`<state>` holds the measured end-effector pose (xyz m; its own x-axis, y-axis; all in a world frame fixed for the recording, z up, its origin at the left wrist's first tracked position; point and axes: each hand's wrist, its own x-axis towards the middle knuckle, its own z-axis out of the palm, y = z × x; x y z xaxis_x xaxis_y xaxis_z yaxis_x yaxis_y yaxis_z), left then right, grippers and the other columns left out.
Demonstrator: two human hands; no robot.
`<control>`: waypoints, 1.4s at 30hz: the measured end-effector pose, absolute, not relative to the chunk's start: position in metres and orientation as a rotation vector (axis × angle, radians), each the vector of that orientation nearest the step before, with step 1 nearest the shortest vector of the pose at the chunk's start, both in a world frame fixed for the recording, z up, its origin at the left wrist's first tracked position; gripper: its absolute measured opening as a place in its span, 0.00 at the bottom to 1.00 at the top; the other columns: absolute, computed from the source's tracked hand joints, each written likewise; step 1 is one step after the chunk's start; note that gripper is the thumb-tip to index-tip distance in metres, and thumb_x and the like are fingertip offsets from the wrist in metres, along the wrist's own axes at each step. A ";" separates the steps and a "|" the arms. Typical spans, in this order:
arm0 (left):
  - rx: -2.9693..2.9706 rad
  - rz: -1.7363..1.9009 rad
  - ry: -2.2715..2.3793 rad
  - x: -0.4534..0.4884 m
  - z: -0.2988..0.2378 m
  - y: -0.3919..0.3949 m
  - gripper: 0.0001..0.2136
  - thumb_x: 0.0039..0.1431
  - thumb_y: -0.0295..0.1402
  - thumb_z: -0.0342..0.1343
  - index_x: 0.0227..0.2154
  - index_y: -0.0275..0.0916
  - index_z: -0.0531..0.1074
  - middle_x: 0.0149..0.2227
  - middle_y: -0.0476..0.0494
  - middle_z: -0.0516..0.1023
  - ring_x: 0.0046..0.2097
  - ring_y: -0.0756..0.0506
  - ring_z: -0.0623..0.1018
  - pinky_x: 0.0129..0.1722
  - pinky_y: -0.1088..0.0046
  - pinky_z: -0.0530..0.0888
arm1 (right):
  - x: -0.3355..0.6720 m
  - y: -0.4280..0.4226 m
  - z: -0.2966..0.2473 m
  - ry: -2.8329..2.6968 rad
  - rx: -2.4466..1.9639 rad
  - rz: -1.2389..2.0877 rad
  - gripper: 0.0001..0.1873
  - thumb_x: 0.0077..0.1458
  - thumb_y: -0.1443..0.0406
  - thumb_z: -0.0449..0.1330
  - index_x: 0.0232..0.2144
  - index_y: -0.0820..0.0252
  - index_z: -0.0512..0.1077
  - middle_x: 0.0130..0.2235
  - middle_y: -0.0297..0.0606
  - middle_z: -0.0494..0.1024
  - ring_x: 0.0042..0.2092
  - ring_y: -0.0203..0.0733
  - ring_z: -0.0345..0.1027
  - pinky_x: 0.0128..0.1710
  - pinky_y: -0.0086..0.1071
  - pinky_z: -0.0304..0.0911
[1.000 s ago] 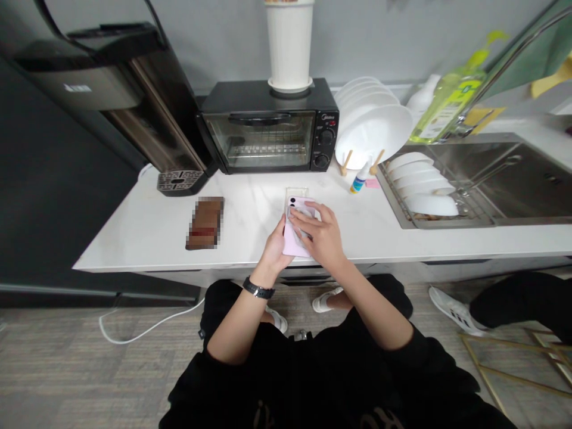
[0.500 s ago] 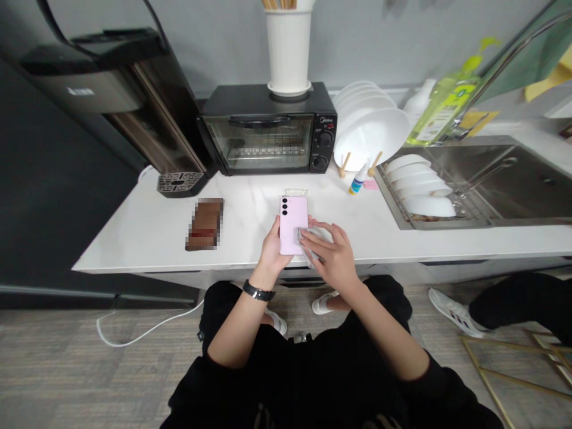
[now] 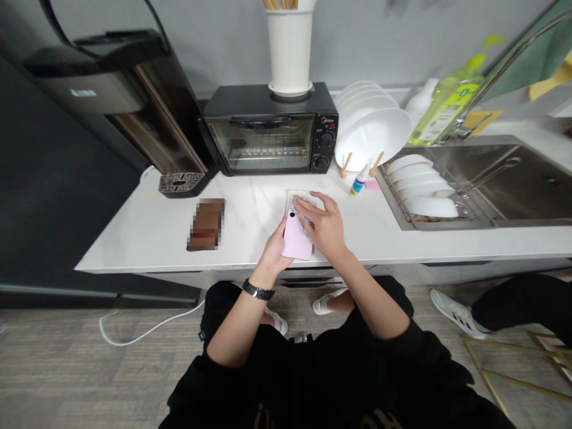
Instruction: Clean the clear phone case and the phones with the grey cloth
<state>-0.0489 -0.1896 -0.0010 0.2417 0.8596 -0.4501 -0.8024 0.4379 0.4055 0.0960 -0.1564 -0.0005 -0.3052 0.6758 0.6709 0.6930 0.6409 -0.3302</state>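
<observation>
Head view: tilted pink smartphone (image 3: 297, 239), seemingly cloth-covered at top.

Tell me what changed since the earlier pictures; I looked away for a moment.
The right hand has moved the cloth up the pink phone, from its side to its top, by the camera lenses. The left hand keeps hold and has tilted the phone, top leaning left. The clear phone case stays put.

White marble-patterned counter (image 3: 134, 247) bears toaster oven (image 3: 268, 131), blurred brown flat item (image 3: 205, 224), clear phone case (image 3: 297, 195), small dropper bottle (image 3: 358, 182), pink note (image 3: 372, 185).
</observation>
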 end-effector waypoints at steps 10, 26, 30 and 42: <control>0.054 1.147 0.656 -0.048 -0.003 -0.190 0.24 0.78 0.41 0.44 0.65 0.29 0.70 0.40 0.38 0.87 0.40 0.45 0.87 0.48 0.72 0.81 | 0.091 -0.205 -0.018 -2.179 -0.879 0.124 0.19 0.66 0.66 0.64 0.57 0.46 0.81 0.60 0.31 0.83 0.68 0.56 0.67 0.68 0.60 0.65; 0.100 1.173 0.641 -0.049 -0.003 -0.190 0.23 0.79 0.40 0.43 0.63 0.30 0.73 0.40 0.38 0.88 0.39 0.43 0.87 0.51 0.68 0.81 | 0.123 -0.200 -0.026 -2.014 -1.012 0.006 0.16 0.68 0.66 0.62 0.55 0.47 0.82 0.58 0.35 0.84 0.67 0.58 0.69 0.64 0.63 0.67; 0.117 1.139 0.655 -0.050 -0.002 -0.190 0.21 0.79 0.40 0.43 0.61 0.34 0.74 0.39 0.41 0.88 0.35 0.45 0.86 0.48 0.66 0.82 | 0.121 -0.175 -0.022 -1.944 -1.074 -0.003 0.15 0.69 0.64 0.61 0.54 0.49 0.83 0.57 0.37 0.85 0.66 0.58 0.69 0.63 0.63 0.69; 0.102 1.160 0.691 -0.048 -0.008 -0.187 0.18 0.78 0.36 0.47 0.57 0.33 0.78 0.36 0.44 0.88 0.35 0.47 0.86 0.50 0.72 0.80 | 0.091 -0.158 -0.008 -1.972 -1.053 0.078 0.18 0.71 0.64 0.60 0.59 0.48 0.80 0.60 0.36 0.82 0.68 0.55 0.67 0.66 0.62 0.68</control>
